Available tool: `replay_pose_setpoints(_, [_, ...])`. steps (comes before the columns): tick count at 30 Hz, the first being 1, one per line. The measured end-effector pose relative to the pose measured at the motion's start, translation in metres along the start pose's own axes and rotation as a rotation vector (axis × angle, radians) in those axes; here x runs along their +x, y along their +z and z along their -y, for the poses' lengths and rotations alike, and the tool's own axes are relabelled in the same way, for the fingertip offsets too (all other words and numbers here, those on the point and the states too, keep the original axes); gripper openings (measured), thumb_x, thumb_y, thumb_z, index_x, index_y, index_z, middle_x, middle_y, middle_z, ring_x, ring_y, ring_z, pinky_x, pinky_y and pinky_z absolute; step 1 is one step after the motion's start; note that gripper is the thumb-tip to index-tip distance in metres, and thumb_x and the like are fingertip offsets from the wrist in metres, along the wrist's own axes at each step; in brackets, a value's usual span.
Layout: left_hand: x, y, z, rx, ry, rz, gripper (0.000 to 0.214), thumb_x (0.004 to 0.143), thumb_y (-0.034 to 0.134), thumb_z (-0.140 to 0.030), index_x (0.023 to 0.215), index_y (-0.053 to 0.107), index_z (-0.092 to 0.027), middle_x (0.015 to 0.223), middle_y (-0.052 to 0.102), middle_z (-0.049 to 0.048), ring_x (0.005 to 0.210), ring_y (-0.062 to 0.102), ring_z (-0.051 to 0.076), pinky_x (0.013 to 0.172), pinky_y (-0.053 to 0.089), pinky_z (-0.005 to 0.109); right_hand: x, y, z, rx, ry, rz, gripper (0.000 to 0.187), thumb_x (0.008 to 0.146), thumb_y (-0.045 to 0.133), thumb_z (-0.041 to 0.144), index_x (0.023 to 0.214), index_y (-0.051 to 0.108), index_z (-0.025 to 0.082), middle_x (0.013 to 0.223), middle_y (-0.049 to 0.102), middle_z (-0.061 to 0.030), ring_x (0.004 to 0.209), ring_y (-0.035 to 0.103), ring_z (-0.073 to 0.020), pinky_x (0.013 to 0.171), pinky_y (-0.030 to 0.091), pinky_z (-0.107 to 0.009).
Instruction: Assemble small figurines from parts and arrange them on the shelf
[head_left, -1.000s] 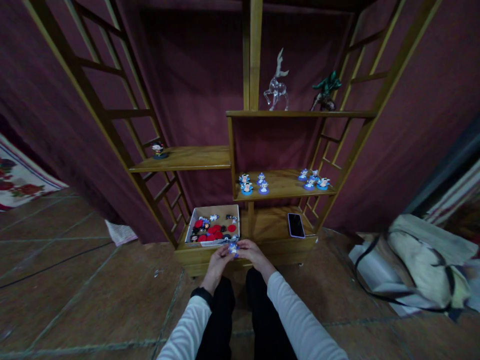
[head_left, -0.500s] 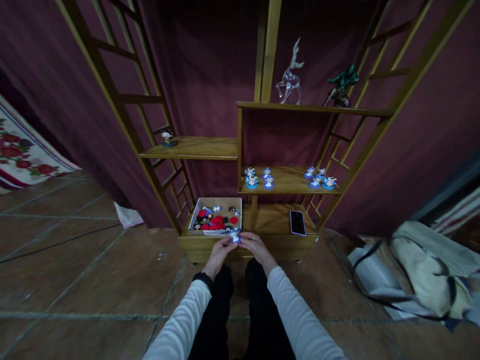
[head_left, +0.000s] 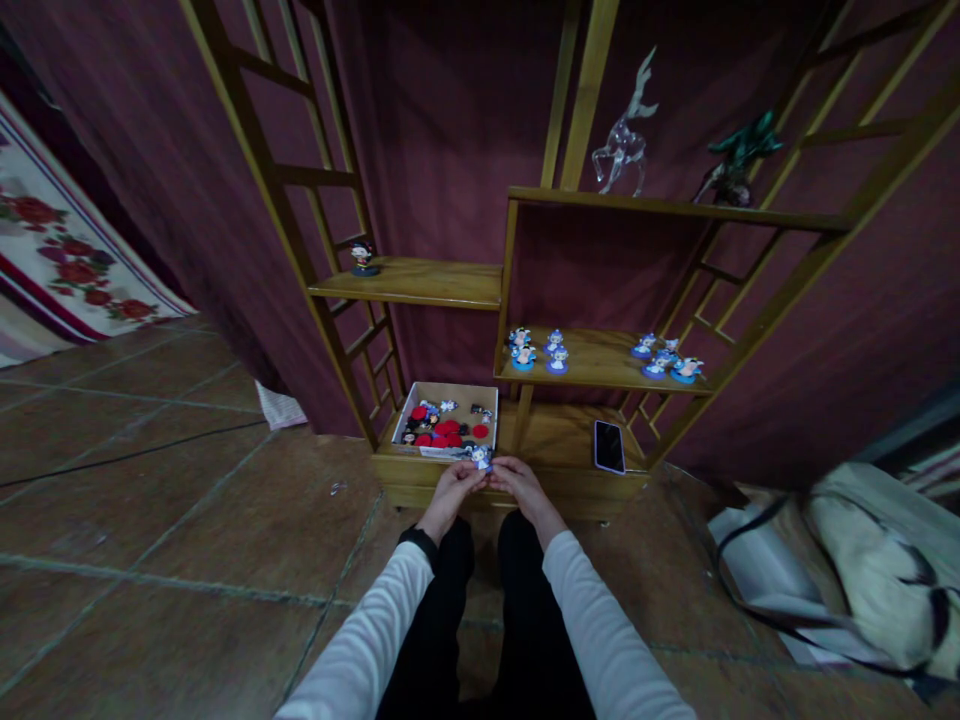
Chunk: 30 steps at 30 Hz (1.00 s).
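Note:
A small white and purple figurine (head_left: 481, 458) is held between the fingertips of both hands, just in front of the box. My left hand (head_left: 452, 490) is closed on its left side, and my right hand (head_left: 523, 484) pinches it from the right. Behind it, the open cardboard box (head_left: 491, 408) on the bottom shelf holds red discs (head_left: 448, 428), dark pieces and small figures. Several similar figurines (head_left: 556, 358) stand on the middle shelf (head_left: 600, 362), in a left group and a right group (head_left: 657, 366).
A phone (head_left: 609, 447) lies on the bottom shelf at right. One dark figurine (head_left: 363, 258) stands on the left shelf (head_left: 427, 281). Up high are a clear deer (head_left: 624, 145) and a green ornament (head_left: 742, 160). Bags (head_left: 862, 570) lie on the floor at right.
My view has turned a little to the left, so the shelves sit further right. Both hands still hold the figurine near the box's front edge.

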<state>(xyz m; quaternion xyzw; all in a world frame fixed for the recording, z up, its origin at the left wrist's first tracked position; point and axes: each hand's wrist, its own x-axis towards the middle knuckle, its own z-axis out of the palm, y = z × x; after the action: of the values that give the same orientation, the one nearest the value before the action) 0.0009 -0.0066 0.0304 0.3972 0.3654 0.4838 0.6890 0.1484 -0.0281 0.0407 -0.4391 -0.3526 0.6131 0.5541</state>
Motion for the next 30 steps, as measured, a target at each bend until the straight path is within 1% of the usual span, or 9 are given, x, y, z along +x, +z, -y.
replay_pose_setpoints(2, [-0.0003,0.0004,-0.0006,0.005,0.010,-0.014,0.033,0.054,0.078,-0.027,0.079,0.060,-0.013,0.074,0.066,0.0031,0.070,0.062,0.013,0.072,0.047,0.028,0.0004,-0.0014,-0.0015,-0.009,-0.003,0.011,0.039,0.056,0.074,0.042,0.085,0.064,0.019,0.076,0.066,-0.0018,0.070,0.062,-0.0146,0.073,0.048,-0.032])
replay_pose_setpoints(9, [-0.0022,0.0006,-0.0032,0.154,0.108,-0.090,0.037,0.048,0.080,-0.024,0.078,0.061,-0.014,0.071,0.066,0.0021,0.069,0.060,0.014,0.073,0.045,0.029,0.0003,-0.0028,-0.0030,-0.012,-0.006,0.036,0.040,0.054,0.075,0.041,0.085,0.064,0.019,0.081,0.066,-0.0030,0.074,0.062,-0.0160,0.076,0.048,-0.034])
replay_pose_setpoints(14, [-0.0017,0.0000,-0.0022,0.154,0.117,-0.063,0.035,0.048,0.079,-0.024,0.076,0.061,-0.015,0.071,0.065,0.0009,0.067,0.059,0.013,0.073,0.044,0.029,0.0015,-0.0016,-0.0044,-0.002,-0.012,0.026,0.040,0.051,0.077,0.037,0.084,0.063,0.019,0.085,0.065,-0.0022,0.077,0.062,-0.0158,0.077,0.048,-0.033])
replay_pose_setpoints(17, [-0.0013,-0.0002,-0.0017,0.144,0.117,-0.066,0.032,0.049,0.078,-0.024,0.074,0.060,-0.015,0.068,0.063,-0.0006,0.065,0.058,0.012,0.072,0.044,0.027,0.0023,-0.0010,-0.0047,-0.015,-0.002,0.028,0.043,0.049,0.079,0.036,0.085,0.062,0.019,0.084,0.065,-0.0016,0.075,0.062,-0.0155,0.075,0.048,-0.032])
replay_pose_setpoints(21, [-0.0018,0.0001,-0.0015,0.119,0.094,-0.049,0.031,0.050,0.078,-0.026,0.073,0.061,-0.015,0.068,0.064,0.0002,0.065,0.059,0.013,0.070,0.046,0.029,0.0019,0.0010,-0.0037,-0.065,0.011,0.025,0.044,0.049,0.078,0.037,0.085,0.061,0.019,0.083,0.065,-0.0014,0.071,0.061,-0.0147,0.071,0.048,-0.030])
replay_pose_setpoints(24, [-0.0026,0.0005,-0.0014,0.123,0.097,-0.060,0.031,0.049,0.078,-0.025,0.072,0.061,-0.015,0.066,0.064,0.0005,0.062,0.058,0.013,0.067,0.046,0.028,0.0014,0.0033,-0.0030,-0.096,0.006,0.024,0.044,0.048,0.078,0.038,0.085,0.060,0.019,0.082,0.065,-0.0019,0.072,0.061,-0.0156,0.070,0.048,-0.030])
replay_pose_setpoints(30, [-0.0021,0.0003,-0.0003,0.138,0.102,-0.061,0.029,0.049,0.078,-0.023,0.072,0.061,-0.015,0.065,0.064,-0.0004,0.060,0.057,0.012,0.066,0.045,0.026,0.0032,0.0040,-0.0055,-0.092,-0.006,0.008,0.042,0.047,0.078,0.034,0.082,0.060,0.019,0.079,0.064,-0.0010,0.071,0.060,-0.0149,0.068,0.049,-0.030])
